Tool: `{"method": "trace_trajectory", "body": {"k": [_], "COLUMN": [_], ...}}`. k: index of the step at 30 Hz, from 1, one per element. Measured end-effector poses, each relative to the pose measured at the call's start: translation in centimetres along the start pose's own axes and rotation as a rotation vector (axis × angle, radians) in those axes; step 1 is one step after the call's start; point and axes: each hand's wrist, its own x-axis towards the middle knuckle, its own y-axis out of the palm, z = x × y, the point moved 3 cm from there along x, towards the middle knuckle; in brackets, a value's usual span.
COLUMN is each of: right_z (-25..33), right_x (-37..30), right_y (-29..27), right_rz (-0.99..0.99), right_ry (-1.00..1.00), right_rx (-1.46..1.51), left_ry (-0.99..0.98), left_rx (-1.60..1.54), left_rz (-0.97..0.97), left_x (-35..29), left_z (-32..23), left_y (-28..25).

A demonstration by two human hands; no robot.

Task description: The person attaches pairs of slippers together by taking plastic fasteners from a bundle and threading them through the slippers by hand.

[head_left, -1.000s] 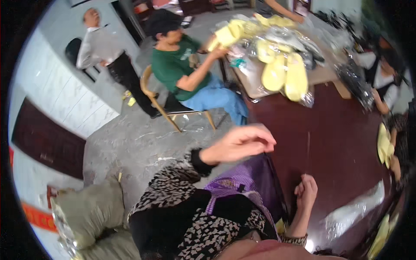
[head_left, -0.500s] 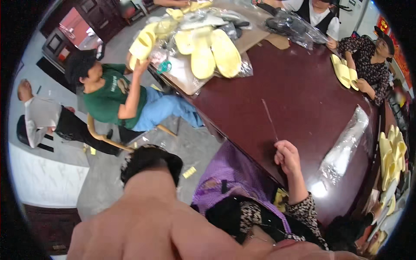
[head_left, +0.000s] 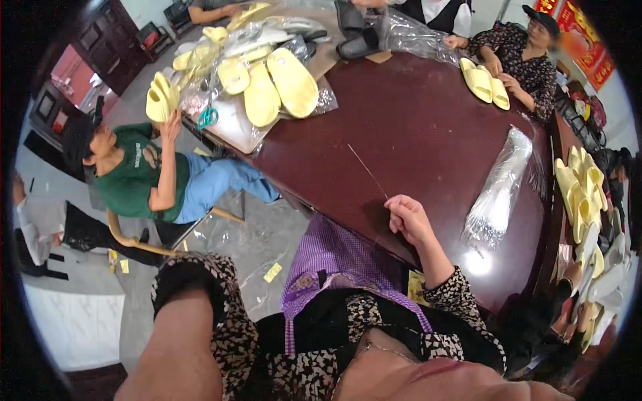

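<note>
My right hand (head_left: 408, 219) is above the near edge of the dark red table (head_left: 414, 127). Its fingers pinch one end of a thin white cable tie (head_left: 368, 172), which points up and away to the left. To the right of that hand, a clear bag full of white cable ties (head_left: 500, 190) lies on the table. My left forearm (head_left: 190, 321) rises close to the camera at the lower left. Only the start of my left hand (head_left: 170, 377) shows at the lower edge; its fingers are out of sight.
Yellow slippers (head_left: 292, 81) and clear bags lie on a board at the table's far left, beside green scissors (head_left: 207, 118). A person in green (head_left: 137, 167) and one in patterned sleeves (head_left: 518, 63) hold yellow slippers. More slippers (head_left: 580, 190) are piled at right.
The view has shifted, so the table and people appear farther left. My left hand has mostly dropped out of the lower edge, baring more sleeve. My right hand still pinches the cable tie.
</note>
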Motion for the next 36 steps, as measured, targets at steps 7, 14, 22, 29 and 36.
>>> {"method": "trace_trajectory", "body": {"k": [7,14,22,29,36], "right_z": [3.8,21.2,30.8,36.0,36.3], "right_x": [-1.8,-7.9,-11.9,-11.3,-8.0], "right_y": [-1.2,3.5,10.2,12.6,14.2], "right_rz": [-0.116,-0.023,0.257,0.389,0.497], "right_ry": [-0.179,-0.885,-1.280,-1.381,-1.404], "right_rx": [0.057,-0.083,-0.297,-0.422,-0.392], "left_ry": [0.304,-0.068,-0.018,0.202,0.263], "left_rx": [0.117,0.378,0.324,0.403,0.511], "left_rz": [0.234,-0.289,-0.141,-0.128,-0.142], "left_x": [-6.0,-3.4,0.8,-0.7,-3.7], "left_z": [-1.8,-0.5,0.5,-0.3,-1.9], "left_y": [-1.1,-8.9,-11.0,-10.0,-8.1]}}
